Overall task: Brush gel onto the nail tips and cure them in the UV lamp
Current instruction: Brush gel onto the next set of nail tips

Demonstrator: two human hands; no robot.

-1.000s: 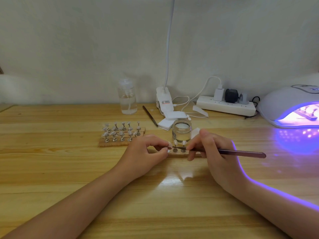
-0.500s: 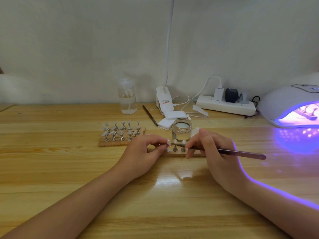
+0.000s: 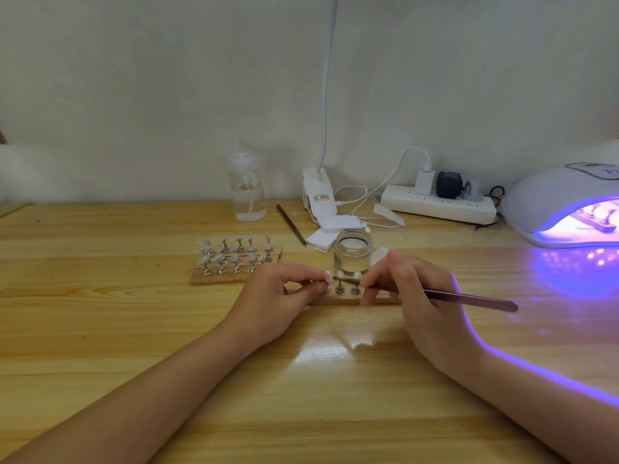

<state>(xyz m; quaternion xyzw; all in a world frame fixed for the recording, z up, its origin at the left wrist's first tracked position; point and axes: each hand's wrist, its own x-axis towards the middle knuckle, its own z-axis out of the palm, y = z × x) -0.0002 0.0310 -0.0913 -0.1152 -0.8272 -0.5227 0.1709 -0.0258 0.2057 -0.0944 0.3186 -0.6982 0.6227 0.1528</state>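
Nail tips on small metal stands sit in a wooden strip (image 3: 338,299) at the middle of the worktop (image 3: 100,329), just in front of an open glass jar (image 3: 352,251). In the head view both forearms reach in from the lower corners and meet over that strip, wrists low against the wood. The left hand (image 3: 274,296) has its fingers curled and pinches one nail tip (image 3: 328,278) on its stand at the strip's left end. The right hand (image 3: 415,296) is clamped in a pen grip round a thin brush (image 3: 452,297), whose handle runs out to the right while its point reaches the pinched tip. Beside that tip, two more stands show in the strip; the right hand hides the rest of it. A second wooden holder (image 3: 236,259) lies behind and to the left, carrying two rows of five tips, ten as far as can be counted. One UV lamp (image 3: 566,209) glows violet at the right edge with another strip of stands inside. Along the back stand one clear bottle (image 3: 247,192), one clip lamp base (image 3: 318,199), one power strip (image 3: 438,204) and a spare brush (image 3: 291,224).
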